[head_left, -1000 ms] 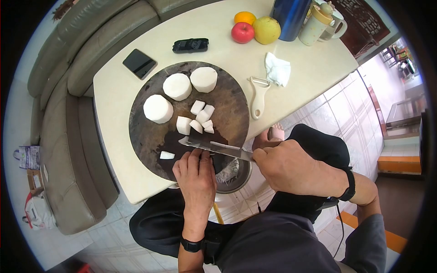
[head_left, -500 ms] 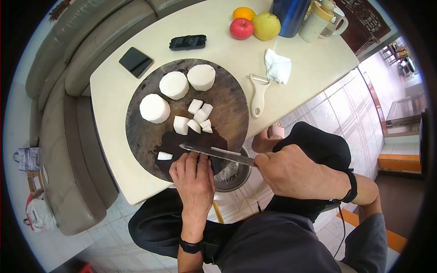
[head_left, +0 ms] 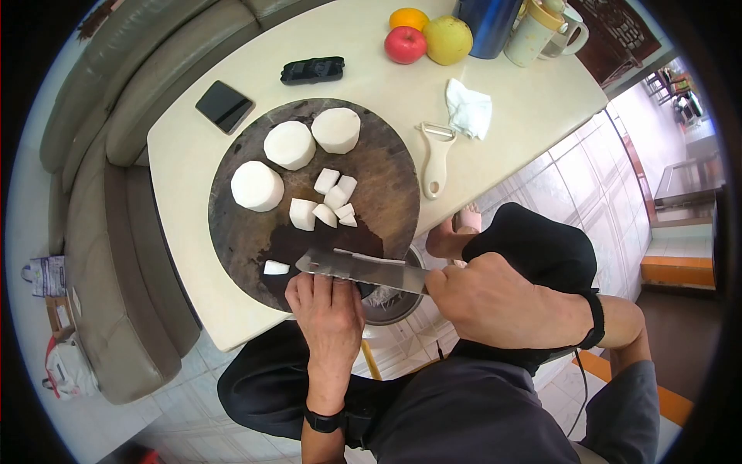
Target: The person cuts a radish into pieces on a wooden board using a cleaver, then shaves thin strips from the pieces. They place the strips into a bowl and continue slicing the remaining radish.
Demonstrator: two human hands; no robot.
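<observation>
My right hand (head_left: 502, 298) is wrapped round the handle of a knife (head_left: 363, 271), whose broad blade points left over the near part of the round dark cutting board (head_left: 386, 170). Just below the blade, my left hand (head_left: 328, 309) rests at the board's near edge with fingers bent and close together; what lies under its fingertips is hidden. A small white piece (head_left: 276, 267) lies left of those fingers. Several cut white chunks (head_left: 302, 214) sit mid-board, and behind them stand three thick white rounds (head_left: 257, 185).
Right of the board lie a white peeler (head_left: 436, 162) and a crumpled tissue (head_left: 468, 110). A phone (head_left: 224, 107) and a black case (head_left: 312, 70) are behind it. Fruit (head_left: 448, 40) and a blue flask (head_left: 488, 27) stand farther back. A bowl (head_left: 398, 309) shows below the table edge.
The knife blade has tilted so more of its flat side shows, and its tip has shifted slightly left. My left hand has barely moved. The whole view has shifted a little.
</observation>
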